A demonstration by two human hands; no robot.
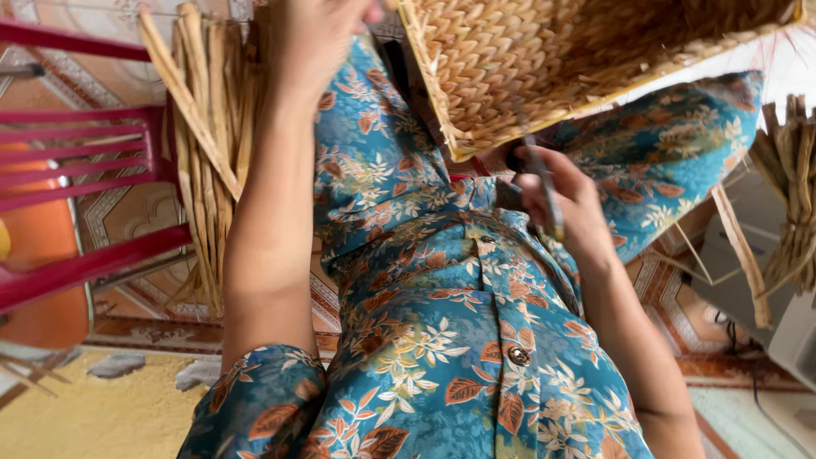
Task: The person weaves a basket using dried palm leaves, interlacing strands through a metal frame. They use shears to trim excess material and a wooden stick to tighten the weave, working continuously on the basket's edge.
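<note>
A person in a blue floral button-front garment [442, 340] sits with a woven basket of flat, straw-coloured plaited fibre [544, 59] tipped on the lap, its open side and rim turned toward the body, probably so that the edge is easy to work on.

The right hand [565, 200] rests just below that rim, fingers curled around a slim, dark metal tool [544, 191], likely scissors, whose blades point down past the wrist. It is held close to the basket's edge, seemingly ready for trimming.

The left hand [319, 38] is raised at the top of the view beside the basket's left edge. Its fingers run out of view, so I cannot tell whether they are spread or gripping.

Behind the left arm stands a bundle of long dried reed strips [208, 127], within reach. A red plastic chair [85, 204] sits further left, and another knotted bundle of dried strips [790, 195] hangs at right.
</note>
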